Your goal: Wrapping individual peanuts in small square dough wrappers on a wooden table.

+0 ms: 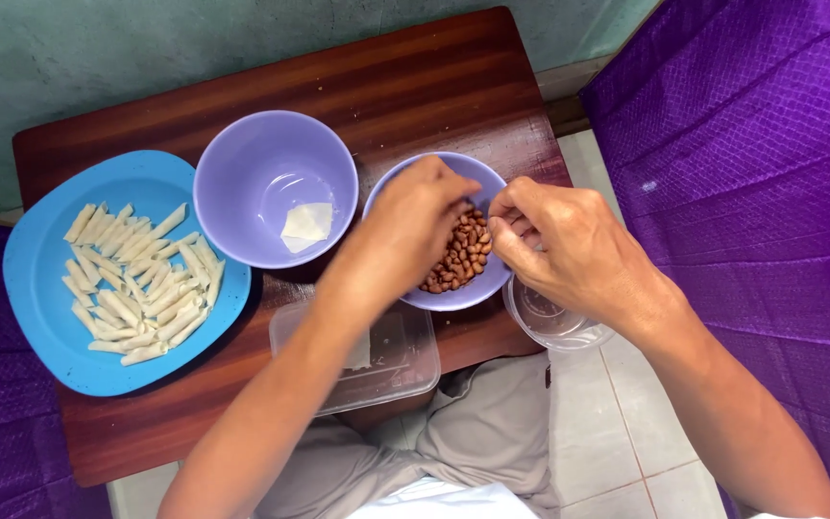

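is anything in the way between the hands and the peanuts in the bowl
Nothing visible. The left hand and right hand are both over the bowl, fingers right at the peanuts, with no lid or other thing between.

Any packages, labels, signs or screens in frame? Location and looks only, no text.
No labels, signs or screens.
Clear plastic container: rectangular, front table edge, under the left forearm.
Clear round plastic tub: beneath the right hand, beside the purple bowl of peanuts.
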